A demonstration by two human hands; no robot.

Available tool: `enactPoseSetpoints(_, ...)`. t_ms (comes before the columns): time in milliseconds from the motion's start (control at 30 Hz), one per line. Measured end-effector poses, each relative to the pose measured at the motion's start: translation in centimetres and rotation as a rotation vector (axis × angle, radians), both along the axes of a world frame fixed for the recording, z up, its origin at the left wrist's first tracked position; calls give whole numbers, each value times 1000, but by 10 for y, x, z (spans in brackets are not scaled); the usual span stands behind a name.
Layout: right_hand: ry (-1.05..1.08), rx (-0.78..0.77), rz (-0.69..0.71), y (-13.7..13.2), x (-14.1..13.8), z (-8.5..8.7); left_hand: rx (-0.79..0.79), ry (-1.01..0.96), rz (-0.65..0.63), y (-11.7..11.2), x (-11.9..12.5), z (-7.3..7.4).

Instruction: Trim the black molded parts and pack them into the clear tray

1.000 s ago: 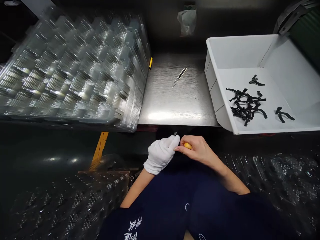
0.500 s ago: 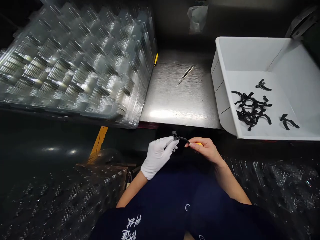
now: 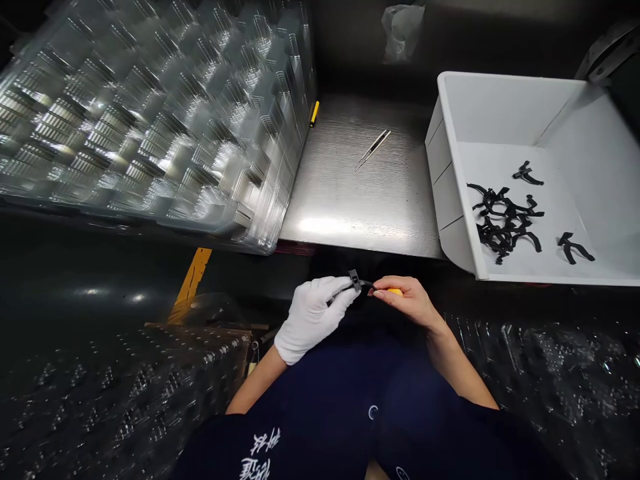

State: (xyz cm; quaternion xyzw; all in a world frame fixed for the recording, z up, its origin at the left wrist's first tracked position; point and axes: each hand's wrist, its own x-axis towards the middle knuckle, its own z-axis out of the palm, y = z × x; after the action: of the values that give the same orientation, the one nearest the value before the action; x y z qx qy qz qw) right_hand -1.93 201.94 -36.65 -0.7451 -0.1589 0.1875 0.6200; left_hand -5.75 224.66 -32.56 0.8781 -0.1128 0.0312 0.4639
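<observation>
Jutting from the left hand (image 3: 311,317) (gloved) — a black part (image 3: 355,279).

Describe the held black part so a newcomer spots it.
Find the metal table; in view, below its near edge, is the white-gloved left hand. The black part is pinched there. Unlike the similar black pieces lying in the white bin, it's held.
</observation>
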Motion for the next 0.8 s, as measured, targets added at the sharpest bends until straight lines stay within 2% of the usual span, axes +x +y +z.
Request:
enactPoseSetpoints(133,-43,-70,-20,2,-2,4,-119,91,-42,2,2,-1)
enactPoseSetpoints(233,-291,-193,-93,-6,-7,26,-156,90,-2,7,21,-4)
enactPoseSetpoints(333,-635,-383,-247,-31,-6,61,-37,-8,116,9,63,-9)
enactPoseSetpoints(400,-798,-534,-402,-57,5,84,111,-49,102,2,101,-12)
enactPoseSetpoints(467,-862,-708,-571,-90,30,102,289,-44,42,-13,140,-12)
enactPoseSetpoints(500,-839,-808,-640,-108,46,109,374,-32,16,-23,158,-12)
enactPoseSetpoints(567,-655,-1075,-668,-143,82,118,502,-15,-21,-44,185,-9)
enactPoseSetpoints(633,-402,-1331,-552,-169,116,119,560,-14,-48,-60,200,-6)
enactPoseSetpoints(700,-281,-1412,-434,-183,143,114,576,-23,-65,-68,206,-4)
enactPoseSetpoints(800,-244,-1409,-324,-185,164,101,571,-70,-28,-64,199,-3)
